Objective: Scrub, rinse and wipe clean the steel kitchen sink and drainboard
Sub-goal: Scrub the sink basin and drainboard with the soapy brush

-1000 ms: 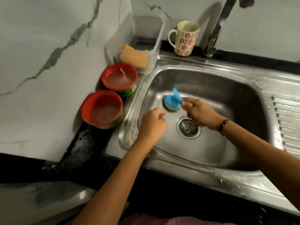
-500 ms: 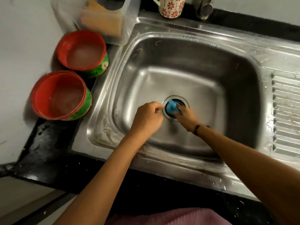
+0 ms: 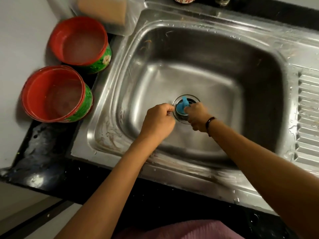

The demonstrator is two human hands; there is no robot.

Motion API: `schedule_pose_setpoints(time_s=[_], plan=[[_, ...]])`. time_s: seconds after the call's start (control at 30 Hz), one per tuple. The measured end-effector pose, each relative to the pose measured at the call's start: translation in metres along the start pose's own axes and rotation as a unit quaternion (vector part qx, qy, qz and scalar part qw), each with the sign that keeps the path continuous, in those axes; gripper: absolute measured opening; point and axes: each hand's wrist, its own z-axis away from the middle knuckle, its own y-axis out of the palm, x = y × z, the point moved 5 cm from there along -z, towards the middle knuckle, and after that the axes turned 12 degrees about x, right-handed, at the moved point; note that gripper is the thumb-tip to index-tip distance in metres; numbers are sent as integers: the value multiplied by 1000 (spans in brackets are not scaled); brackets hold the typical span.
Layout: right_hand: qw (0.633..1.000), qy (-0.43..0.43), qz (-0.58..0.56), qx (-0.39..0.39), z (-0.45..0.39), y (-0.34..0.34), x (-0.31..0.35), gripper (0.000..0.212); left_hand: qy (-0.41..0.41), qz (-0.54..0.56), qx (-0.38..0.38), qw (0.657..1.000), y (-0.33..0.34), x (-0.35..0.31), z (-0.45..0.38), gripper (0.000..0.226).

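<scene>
Fingers (image 3: 193, 109) of right hand grip blue scrubber (image 3: 182, 107) (over drain); handle points up-away.

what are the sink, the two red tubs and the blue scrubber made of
Sink: stainless steel, brushed and shiny, with bright streaked reflections. Two red tubs: probably plastic, thin glossy walls with a printed green flowered outside. Blue scrubber over the drain: its top looks like moulded matte plastic; its underside is hidden.
</scene>
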Motion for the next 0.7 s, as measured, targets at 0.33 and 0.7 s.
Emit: schedule_pose_setpoints(time_s=[0.33,0.7], plan=[[988,-27,152,-21,9,-6,13,22,4,0,0,1000,6,-3,-4,42],[976,-153,155,11,15,19,26,16,-6,11,4,1000,7,-5,-7,41]])
